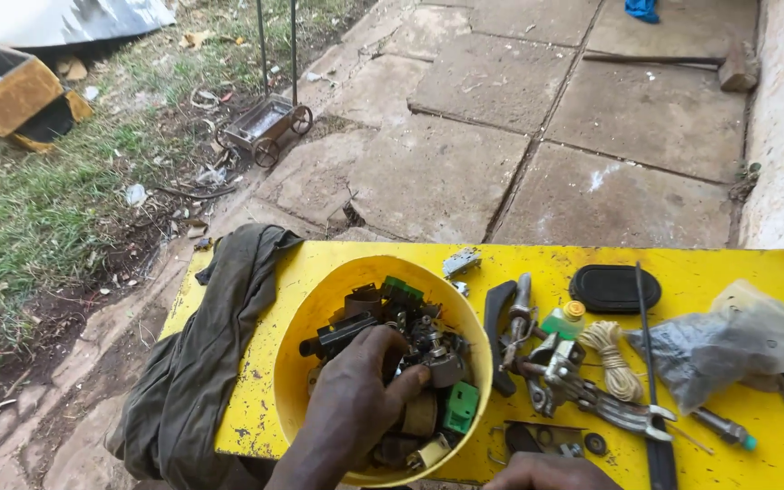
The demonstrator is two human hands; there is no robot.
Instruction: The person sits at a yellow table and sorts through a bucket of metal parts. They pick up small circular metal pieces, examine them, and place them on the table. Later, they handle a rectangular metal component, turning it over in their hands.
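The left hand (pixel 356 408) is plunged into the yellow bowl (pixel 306 313), which sits at the near edge of the yellow counter (pixel 537 259). Its fingers (pixel 401 381) curl narrowly down into the heap of small parts (pixel 410 340), pressing on dark metal and plastic pieces; whether they pinch any single piece I cannot tell. The right hand (pixel 551 474) shows only as a knuckle at six o'clock, resting on the counter's near edge just beside the bowl; how its fingers stand cannot be told.

The bowl overhangs toward the near edge, so a hard push through the heap could tip it and scatter parts to the ground. Sharp metal edges in the heap could also nick the fingers.

At nine o'clock of the bowl an olive cloth (pixel 201 363) drapes off the counter. At three o'clock lie pliers (pixel 514 318), a coil of string (pixel 614 358), a screwdriver (pixel 651 363), a black oval cover (pixel 614 289) and a plastic bag (pixel 728 345). Further, at twelve o'clock, stone paving (pixel 501 136) stretches away; at eleven o'clock stands a small wheeled cart (pixel 265 127) beside the grass (pixel 20 218).
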